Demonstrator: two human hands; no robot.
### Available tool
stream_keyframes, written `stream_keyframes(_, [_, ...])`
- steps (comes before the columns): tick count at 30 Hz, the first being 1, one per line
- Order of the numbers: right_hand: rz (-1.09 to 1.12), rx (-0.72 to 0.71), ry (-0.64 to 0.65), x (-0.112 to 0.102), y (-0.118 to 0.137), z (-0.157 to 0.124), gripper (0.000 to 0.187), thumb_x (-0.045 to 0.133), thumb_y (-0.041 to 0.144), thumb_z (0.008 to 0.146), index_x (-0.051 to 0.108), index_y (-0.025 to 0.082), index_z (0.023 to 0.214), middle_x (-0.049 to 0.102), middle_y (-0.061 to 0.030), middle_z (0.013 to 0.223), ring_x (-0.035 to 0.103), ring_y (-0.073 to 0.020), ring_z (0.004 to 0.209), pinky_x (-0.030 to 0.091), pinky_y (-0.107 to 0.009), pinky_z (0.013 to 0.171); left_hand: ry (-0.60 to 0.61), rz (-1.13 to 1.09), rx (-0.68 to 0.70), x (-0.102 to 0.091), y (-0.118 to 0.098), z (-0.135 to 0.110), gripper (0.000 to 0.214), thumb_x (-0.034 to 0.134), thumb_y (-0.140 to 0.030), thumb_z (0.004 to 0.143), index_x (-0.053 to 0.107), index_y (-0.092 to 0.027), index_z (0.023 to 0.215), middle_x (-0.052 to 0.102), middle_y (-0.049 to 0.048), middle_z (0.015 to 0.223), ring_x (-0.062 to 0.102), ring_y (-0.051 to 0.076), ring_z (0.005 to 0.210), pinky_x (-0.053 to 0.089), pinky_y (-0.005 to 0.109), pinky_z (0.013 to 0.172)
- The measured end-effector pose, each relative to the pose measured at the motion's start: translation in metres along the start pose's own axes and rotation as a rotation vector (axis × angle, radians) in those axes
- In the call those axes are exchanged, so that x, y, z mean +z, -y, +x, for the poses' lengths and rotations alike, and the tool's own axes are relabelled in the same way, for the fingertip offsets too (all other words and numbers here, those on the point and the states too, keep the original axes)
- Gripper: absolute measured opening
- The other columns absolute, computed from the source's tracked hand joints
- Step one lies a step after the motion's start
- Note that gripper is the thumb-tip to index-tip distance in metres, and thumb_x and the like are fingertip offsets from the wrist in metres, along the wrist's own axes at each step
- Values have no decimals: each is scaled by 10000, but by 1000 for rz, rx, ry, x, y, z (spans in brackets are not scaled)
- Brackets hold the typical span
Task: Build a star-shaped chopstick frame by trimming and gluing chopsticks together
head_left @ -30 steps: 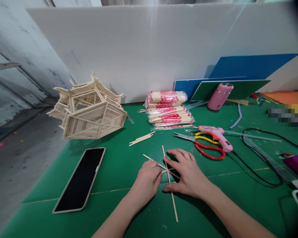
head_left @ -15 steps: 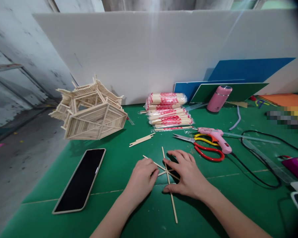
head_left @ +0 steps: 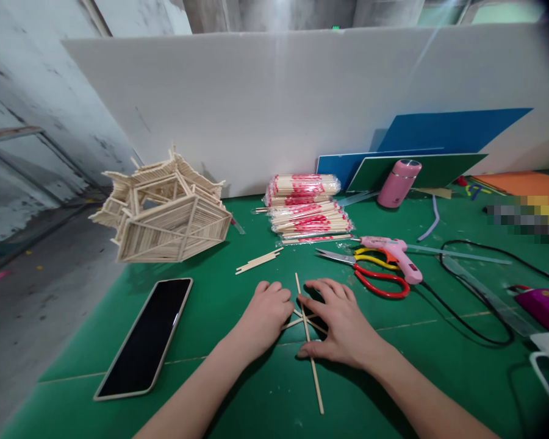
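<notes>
Thin wooden chopsticks (head_left: pixel 317 384) lie crossed in a star on the green table, the longest one running roughly toward me. My left hand (head_left: pixel 268 314) is closed at the star's left side, its curled fingers over one of the crossed sticks and hiding most of it. From the right, my right hand (head_left: pixel 341 323) arches over the crossing. Its index fingertip and thumb press on the long chopstick above and below the joint, while the other fingers are spread. Several short loose sticks (head_left: pixel 258 261) lie just beyond my left hand.
Beyond the hands are wrapped chopstick bundles (head_left: pixel 308 213), red-handled scissors (head_left: pixel 382 283) and a pink glue gun (head_left: pixel 402 259) with a black cord. A phone (head_left: pixel 144 338) and a wooden stick model (head_left: pixel 178 225) stand left. A pink bottle (head_left: pixel 399 185) is near the boards (head_left: pixel 443 134).
My left hand has shifted slightly away from me along its stick, covering the stick end that stuck out before. My right hand keeps its place on the crossing. The view has tilted slightly.
</notes>
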State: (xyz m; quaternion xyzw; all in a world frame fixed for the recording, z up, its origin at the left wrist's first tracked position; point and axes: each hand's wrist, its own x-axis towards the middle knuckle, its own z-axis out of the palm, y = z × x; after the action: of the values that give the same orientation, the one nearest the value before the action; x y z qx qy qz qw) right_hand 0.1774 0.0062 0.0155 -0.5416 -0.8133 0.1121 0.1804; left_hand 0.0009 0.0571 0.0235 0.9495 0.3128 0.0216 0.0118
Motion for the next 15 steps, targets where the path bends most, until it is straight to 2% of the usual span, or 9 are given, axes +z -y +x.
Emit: stream_keyframes(15, [-4, 2, 6, 0, 1, 0, 750, 553, 698, 523, 521, 272, 1140, 457, -81, 1213, 342, -302, 1116, 266, -462, 897, 12, 25, 64, -6, -2, -1, 147, 483, -211, 812, 549, -161, 690, 532, 37, 761, 430, 180, 756, 285, 319, 639])
